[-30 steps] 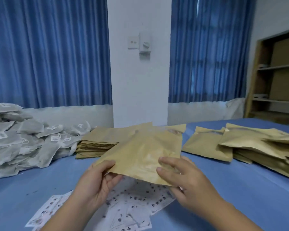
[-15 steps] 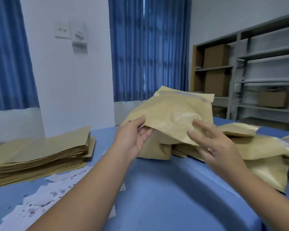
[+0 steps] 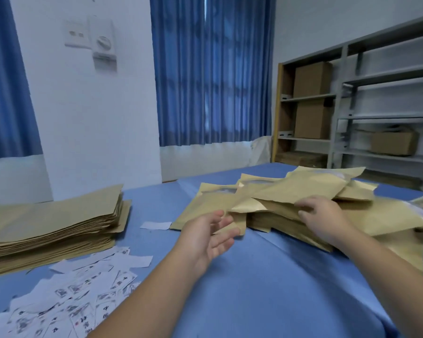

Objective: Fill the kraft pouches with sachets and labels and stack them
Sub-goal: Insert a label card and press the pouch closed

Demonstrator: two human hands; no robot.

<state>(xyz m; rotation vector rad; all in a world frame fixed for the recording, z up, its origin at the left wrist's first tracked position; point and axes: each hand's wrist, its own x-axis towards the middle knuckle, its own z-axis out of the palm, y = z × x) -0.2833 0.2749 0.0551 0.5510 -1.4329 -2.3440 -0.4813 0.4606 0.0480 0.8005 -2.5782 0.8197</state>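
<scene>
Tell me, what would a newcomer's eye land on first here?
A loose heap of puffy tan kraft pouches sprawls across the right of the blue table, with the right hand touching it and the open left hand beside. Left sits a neat stack of flat kraft pouches, white printed labels scattered before it.

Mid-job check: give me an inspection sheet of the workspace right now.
Surface: blue table, lightly creased.
Job's things: flat pouch stack at left; filled pouch pile at right, loosely fanned; labels scattered near left; sachets not in view.
Clutter: one stray slip between stack and pile.
Grippers: left hand open, palm up, by the pile's near corner, holding nothing; right hand rests on the pile's top, grip unclear.
Cables: nothing seen.
Surroundings: blue curtains, wall switch, shelves holding cardboard boxes.
</scene>
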